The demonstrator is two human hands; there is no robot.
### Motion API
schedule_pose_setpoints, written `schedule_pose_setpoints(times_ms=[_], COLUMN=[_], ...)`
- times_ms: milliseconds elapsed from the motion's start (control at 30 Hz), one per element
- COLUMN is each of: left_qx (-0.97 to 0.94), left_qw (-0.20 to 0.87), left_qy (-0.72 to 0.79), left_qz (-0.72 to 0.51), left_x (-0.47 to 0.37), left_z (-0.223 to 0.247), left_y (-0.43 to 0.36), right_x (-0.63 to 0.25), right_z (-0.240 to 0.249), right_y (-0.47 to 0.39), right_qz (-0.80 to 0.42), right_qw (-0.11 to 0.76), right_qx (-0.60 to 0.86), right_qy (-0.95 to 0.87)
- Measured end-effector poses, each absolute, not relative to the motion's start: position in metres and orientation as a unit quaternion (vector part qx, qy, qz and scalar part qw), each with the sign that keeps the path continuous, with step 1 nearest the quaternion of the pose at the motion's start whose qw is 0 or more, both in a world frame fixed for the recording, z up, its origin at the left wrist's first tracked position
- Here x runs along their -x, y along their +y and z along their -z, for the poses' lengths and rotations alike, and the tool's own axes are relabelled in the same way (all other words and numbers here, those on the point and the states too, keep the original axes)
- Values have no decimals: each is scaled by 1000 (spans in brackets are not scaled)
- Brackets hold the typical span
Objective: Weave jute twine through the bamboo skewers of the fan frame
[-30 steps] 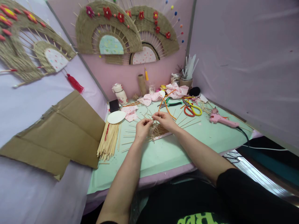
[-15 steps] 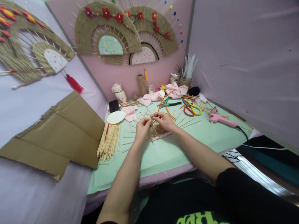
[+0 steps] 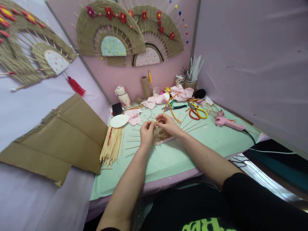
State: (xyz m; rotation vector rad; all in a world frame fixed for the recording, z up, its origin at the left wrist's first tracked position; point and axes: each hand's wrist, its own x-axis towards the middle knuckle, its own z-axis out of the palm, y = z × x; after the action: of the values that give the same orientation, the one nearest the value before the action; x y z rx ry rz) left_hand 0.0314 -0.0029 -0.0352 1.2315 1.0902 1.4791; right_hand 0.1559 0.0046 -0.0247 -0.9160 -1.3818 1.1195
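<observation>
The radiating frame of thin sticks is laid flat on the green-covered table, directly in front of the person, presumably so that its middle can be reached by both hands at once. At that middle a brown base with a pink-edged straight side is partly covered by loose pale twine and by the hands. The spare sticks are bundled to the left, with a white disc rested over their far end, while the scissors, the pliers and the pink glue gun are set beyond and to the right, perhaps so that the working area is left free

Both forearms are stretched forward and angled inward. By the left hand thumb and fingertips are pressed together in a pinch, apparently on the twine; by the right hand, arched over the base with its wrist bent, a similar pinch is formed just beside it, though the strand itself is barely made out
</observation>
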Motion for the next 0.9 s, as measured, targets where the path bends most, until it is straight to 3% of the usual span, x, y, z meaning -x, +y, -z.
schedule_pose_setpoints(times_ms=[133,267,433,667,900], left_qx=[-436,-441,-532,-573,-529], left_qw=[574,609,533,502,570], left_qy=[367,346,382,459,464], left_qz=[-588,-561,-535,-456,-423], left_x=[-32,-30,-27,-26,-19], left_z=[31,28,31,31,30], left_y=[-5,-5,-4,-4,-3], right_x=[-159,-163,-169,-179,-176], right_z=[26,29,30,25,21], right_y=[6,10,15,15,7], right_qz=[-566,-611,-539,-394,-252], right_qw=[535,542,571,520,497], right_qx=[361,347,354,356,348], right_qy=[-513,-461,-508,-669,-754])
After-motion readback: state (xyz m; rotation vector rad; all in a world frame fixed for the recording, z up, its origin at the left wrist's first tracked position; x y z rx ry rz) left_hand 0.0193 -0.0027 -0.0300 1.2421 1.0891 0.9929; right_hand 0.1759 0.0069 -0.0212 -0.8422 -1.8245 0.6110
